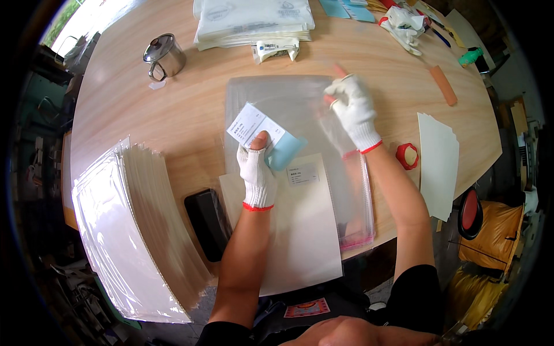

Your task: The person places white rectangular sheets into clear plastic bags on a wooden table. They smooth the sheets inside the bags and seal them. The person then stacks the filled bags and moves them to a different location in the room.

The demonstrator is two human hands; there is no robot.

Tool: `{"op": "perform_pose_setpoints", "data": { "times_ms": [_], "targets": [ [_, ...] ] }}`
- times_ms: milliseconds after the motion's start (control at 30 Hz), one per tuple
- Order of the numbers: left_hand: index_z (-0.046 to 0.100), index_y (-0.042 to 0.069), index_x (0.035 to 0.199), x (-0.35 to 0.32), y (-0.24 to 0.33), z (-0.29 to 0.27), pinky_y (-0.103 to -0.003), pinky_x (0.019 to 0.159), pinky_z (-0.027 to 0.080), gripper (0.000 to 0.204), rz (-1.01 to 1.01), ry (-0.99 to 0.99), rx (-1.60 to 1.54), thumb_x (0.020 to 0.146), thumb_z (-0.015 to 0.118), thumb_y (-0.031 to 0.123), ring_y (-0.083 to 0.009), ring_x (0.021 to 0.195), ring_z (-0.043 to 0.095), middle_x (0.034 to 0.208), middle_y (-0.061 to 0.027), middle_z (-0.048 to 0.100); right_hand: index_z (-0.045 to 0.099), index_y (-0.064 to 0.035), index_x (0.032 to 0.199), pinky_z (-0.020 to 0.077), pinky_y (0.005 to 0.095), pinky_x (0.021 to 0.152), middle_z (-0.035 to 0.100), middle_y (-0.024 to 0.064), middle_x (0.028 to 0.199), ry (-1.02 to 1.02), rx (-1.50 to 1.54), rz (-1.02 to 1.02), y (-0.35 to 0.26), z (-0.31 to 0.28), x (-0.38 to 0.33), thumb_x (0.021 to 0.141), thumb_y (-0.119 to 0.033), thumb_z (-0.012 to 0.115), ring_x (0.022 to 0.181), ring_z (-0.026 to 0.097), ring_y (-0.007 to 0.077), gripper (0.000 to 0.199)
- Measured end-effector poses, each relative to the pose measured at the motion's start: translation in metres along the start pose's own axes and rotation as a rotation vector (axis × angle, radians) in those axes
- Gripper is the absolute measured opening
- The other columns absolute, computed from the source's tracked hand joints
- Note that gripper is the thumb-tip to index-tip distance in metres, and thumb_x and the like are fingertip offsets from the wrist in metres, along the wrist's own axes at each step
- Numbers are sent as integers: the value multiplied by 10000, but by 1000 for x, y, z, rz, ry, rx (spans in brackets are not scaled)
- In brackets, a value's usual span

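My left hand (255,176), in a white fingertip-less glove with a red cuff, grips a sheet of labels (251,123). The sheet's light blue backing (287,151) curls over beside my fingers. Beneath lies a cream card sheet (306,230) with one label (303,174) near its top edge. It rests on a stack of clear plastic bags (277,89). My right hand (352,106), gloved alike, is raised over the right side of the bags. Its thumb and index finger are apart, slightly blurred, and I see nothing between them.
At left leans a thick row of bagged cream sheets (124,230), beside a black phone (206,225). A metal mug (164,56), white plastic bags (254,23) and a small white packet (276,49) stand farther back. Right: tape roll (407,156), cream cards (437,167), spare gloves (404,26).
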State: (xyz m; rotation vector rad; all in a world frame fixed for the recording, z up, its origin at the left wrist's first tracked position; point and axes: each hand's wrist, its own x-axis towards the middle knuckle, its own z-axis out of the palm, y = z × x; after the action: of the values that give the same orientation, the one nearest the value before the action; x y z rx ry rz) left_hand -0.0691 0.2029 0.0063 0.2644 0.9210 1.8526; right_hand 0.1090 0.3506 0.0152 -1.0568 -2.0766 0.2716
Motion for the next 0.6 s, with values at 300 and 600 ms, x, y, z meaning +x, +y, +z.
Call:
{"op": "perform_pose_setpoints", "data": {
  "times_ms": [300, 600],
  "targets": [
    [542, 10, 1049, -3, 4, 7, -274, 707, 484, 295, 8, -2, -21, 837, 648, 187, -136, 813, 578, 929, -47, 586, 689, -52, 881, 445, 260, 777, 669, 38, 870, -352, 643, 628, -13, -26, 27, 763, -126, 660, 853, 599, 118, 142],
    [536, 12, 1058, 0, 0, -1, -274, 709, 485, 301, -18, -24, -8, 837, 644, 186, -137, 813, 577, 934, -53, 583, 714, -121, 798, 458, 281, 726, 659, 36, 766, -516, 119, 737, -26, -2, 27, 750, -226, 651, 761, 591, 153, 131]
  ]
}}
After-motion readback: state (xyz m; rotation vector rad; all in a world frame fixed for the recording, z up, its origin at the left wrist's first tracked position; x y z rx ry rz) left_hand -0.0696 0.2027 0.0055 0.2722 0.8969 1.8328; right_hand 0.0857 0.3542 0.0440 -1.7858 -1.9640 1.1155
